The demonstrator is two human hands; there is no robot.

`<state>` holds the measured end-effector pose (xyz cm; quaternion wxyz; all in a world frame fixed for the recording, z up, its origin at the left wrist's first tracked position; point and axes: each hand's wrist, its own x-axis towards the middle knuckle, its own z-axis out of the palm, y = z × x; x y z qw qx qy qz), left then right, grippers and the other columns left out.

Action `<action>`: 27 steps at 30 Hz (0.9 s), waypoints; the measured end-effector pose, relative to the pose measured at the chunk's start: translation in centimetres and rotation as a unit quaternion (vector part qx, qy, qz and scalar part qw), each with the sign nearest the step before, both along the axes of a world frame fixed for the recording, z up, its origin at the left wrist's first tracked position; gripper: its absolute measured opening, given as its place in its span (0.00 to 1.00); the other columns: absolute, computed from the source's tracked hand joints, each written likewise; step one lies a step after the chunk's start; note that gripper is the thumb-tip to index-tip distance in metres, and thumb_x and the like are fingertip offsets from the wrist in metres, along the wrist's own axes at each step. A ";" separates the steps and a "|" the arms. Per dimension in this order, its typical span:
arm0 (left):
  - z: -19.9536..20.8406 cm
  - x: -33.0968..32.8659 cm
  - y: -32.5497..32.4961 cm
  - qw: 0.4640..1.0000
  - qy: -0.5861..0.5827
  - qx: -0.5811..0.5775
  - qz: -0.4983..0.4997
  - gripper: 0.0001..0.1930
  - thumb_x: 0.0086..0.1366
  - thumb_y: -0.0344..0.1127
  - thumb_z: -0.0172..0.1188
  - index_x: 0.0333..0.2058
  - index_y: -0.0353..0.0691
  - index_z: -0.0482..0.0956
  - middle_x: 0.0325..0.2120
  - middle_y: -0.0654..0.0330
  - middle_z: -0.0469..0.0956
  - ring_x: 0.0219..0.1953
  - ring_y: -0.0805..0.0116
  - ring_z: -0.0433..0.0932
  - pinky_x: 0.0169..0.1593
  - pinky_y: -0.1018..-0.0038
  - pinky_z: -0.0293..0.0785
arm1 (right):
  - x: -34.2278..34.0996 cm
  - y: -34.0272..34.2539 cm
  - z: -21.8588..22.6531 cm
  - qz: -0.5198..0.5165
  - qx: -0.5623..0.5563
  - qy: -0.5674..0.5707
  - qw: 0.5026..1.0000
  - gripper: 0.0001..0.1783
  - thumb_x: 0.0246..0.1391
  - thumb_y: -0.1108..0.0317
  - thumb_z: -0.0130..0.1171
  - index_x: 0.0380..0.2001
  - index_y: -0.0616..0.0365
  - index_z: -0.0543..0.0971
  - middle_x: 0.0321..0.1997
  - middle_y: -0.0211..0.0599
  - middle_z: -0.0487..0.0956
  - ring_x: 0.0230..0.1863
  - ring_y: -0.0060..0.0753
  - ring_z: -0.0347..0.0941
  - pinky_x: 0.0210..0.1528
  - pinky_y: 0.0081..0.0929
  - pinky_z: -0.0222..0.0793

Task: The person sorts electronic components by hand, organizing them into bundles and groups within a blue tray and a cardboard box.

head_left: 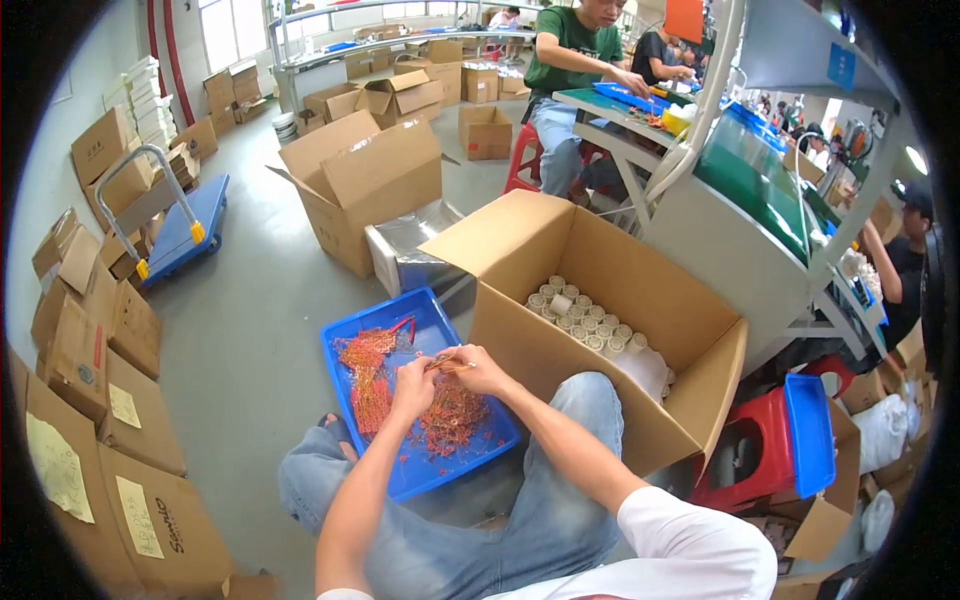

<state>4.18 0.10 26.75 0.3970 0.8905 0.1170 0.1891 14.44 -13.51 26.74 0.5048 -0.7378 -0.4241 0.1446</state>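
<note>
While the left hand (414, 388) and right hand (480, 369) grip a few thin wires (453, 367) above the blue tray (432, 312), the tangled orange heap (453, 418) in it could snag them, and a hard tug might scatter strands.

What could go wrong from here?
- Tangling: the wires lie in loose heaps under the left hand and right hand, so pulling some might snag others.
- Stray bits: the carton stands open close to the right hand; a dropped wire could land among the white parts.
- Spill: the tray sits close to the legs; a knock might tip wires out.
</note>
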 end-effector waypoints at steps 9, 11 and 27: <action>0.1 1.0 -1.4 0.995 -0.004 -0.037 0.089 0.09 0.56 0.30 0.59 0.35 0.33 0.82 0.27 0.40 0.79 0.35 0.43 0.80 0.39 0.54 0.73 | -1.3 1.2 -0.1 -0.162 -0.037 -0.130 0.977 0.10 0.50 0.65 0.57 0.30 0.60 0.82 0.28 0.53 0.80 0.31 0.55 0.78 0.36 0.44 0.75; -0.5 1.5 -1.3 0.994 -0.009 -0.048 0.093 0.09 0.56 0.30 0.59 0.34 0.33 0.83 0.28 0.40 0.79 0.35 0.43 0.80 0.39 0.55 0.73 | -0.9 1.3 -1.0 -0.184 -0.071 -0.134 0.971 0.12 0.52 0.63 0.54 0.31 0.60 0.82 0.29 0.55 0.79 0.33 0.58 0.78 0.36 0.47 0.74; -2.4 1.4 -1.0 0.999 -0.031 0.009 0.031 0.08 0.55 0.23 0.54 0.35 0.28 0.75 0.30 0.35 0.78 0.38 0.37 0.78 0.42 0.52 0.74 | -0.3 0.9 -1.8 -0.073 -0.022 -0.100 0.992 0.11 0.49 0.71 0.57 0.37 0.57 0.83 0.35 0.48 0.82 0.38 0.45 0.81 0.43 0.35 0.75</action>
